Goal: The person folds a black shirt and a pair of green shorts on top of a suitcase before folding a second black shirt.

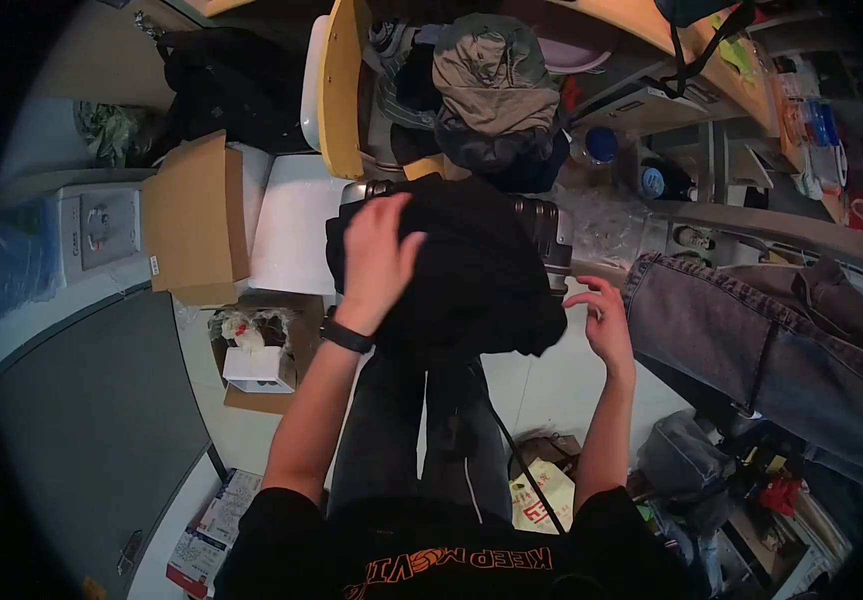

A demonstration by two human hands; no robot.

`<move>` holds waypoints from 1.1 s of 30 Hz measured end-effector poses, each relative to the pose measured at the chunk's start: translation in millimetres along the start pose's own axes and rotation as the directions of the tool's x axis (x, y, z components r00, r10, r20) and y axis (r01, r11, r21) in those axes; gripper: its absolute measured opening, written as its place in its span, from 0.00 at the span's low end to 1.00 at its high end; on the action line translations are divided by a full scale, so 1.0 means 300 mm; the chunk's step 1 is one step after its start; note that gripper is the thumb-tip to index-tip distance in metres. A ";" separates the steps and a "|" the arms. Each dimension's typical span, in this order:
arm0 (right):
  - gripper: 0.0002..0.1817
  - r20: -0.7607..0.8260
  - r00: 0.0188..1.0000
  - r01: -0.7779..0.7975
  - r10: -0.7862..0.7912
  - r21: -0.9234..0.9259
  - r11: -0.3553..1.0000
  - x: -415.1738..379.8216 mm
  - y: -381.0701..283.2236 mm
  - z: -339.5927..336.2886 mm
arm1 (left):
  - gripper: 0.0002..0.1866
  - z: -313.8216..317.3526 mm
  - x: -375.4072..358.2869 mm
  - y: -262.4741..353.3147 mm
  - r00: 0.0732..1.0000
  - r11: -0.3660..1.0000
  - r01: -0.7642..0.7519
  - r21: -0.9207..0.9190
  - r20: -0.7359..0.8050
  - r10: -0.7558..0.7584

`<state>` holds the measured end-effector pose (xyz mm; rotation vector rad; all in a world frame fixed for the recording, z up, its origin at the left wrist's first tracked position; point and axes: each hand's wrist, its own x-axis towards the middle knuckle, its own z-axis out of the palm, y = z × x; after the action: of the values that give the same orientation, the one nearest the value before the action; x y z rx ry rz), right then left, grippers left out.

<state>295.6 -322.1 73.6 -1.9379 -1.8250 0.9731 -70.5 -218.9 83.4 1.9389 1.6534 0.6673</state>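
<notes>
A black garment lies bunched over a dark ribbed suitcase in front of my legs. My left hand rests on the garment's left part, thumb apart from the fingers, with a black band on the wrist. Just off the cloth's right edge is my right hand, its fingers apart and slightly bent, holding nothing. The garment hides most of the suitcase's top.
Grey jeans hang at the right. Behind the suitcase, clothes are piled by a yellow chair. Cardboard boxes and a water dispenser stand left. A yellow bag lies near my right leg.
</notes>
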 end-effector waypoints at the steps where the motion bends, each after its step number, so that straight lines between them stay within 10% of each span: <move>1: 0.26 -0.051 0.998 -0.038 0.039 0.020 0.999 0.010 -0.021 -0.010 | 0.33 0.016 -0.043 -0.142 0.990 0.956 0.108 0.273 -0.116 -0.078; 4: 0.20 -0.125 0.986 0.143 -0.114 0.256 0.956 0.162 -0.230 0.085 | 0.33 0.005 -0.075 -0.310 0.983 0.979 0.177 0.100 -0.070 -0.171; 6: 0.22 0.007 1.000 0.000 -0.003 0.356 0.935 0.266 -0.415 0.192 | 0.29 -0.009 -0.063 -0.350 0.977 0.976 0.211 -0.056 0.000 -0.212; 12: 0.58 0.389 0.915 -0.067 -0.106 0.407 0.911 0.386 -0.700 0.497 | 0.21 -0.011 -0.085 -0.328 0.912 0.576 0.409 -0.707 0.307 -0.271; 13: 0.64 0.139 0.955 0.216 -0.262 0.281 0.935 0.349 -0.651 0.609 | 0.20 -0.036 -0.103 -0.280 0.900 0.494 0.434 -0.753 0.332 -0.284; 15: 0.65 0.228 0.965 0.002 -0.128 0.482 0.876 0.277 -0.710 0.489 | 0.18 -0.086 -0.117 -0.179 0.924 0.565 0.380 -0.732 0.326 -0.199; 18: 0.38 0.186 0.974 0.009 -0.126 0.526 0.851 0.192 -0.671 0.338 | 0.14 -0.148 -0.116 -0.086 0.900 0.404 0.421 -0.812 0.431 -0.071; 20: 0.27 0.204 0.968 -0.038 -0.144 0.691 0.722 0.152 -0.580 0.271 | 0.18 -0.229 -0.101 -0.054 0.927 0.651 0.239 -0.721 0.369 0.068; 26: 0.23 -0.063 0.985 -0.100 0.163 0.557 0.824 -0.057 -0.441 -0.216 | 0.33 -0.583 -0.089 0.011 0.986 0.928 0.032 -0.371 0.163 0.031; 30: 0.23 -0.215 0.970 -0.017 0.114 0.406 0.914 -0.130 -0.604 -0.467 | 0.27 -0.785 -0.014 0.053 0.908 0.930 0.119 -0.348 0.418 0.040; 33: 0.24 -0.305 0.952 0.119 -0.007 0.351 0.929 -0.111 -0.698 -0.570 | 0.24 -0.868 0.082 0.151 0.957 0.885 -0.139 -0.445 0.168 0.235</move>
<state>250.3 -285.7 339.8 -1.6783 -1.4122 0.8696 -203.8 -185.1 310.4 1.7812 1.0815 0.7855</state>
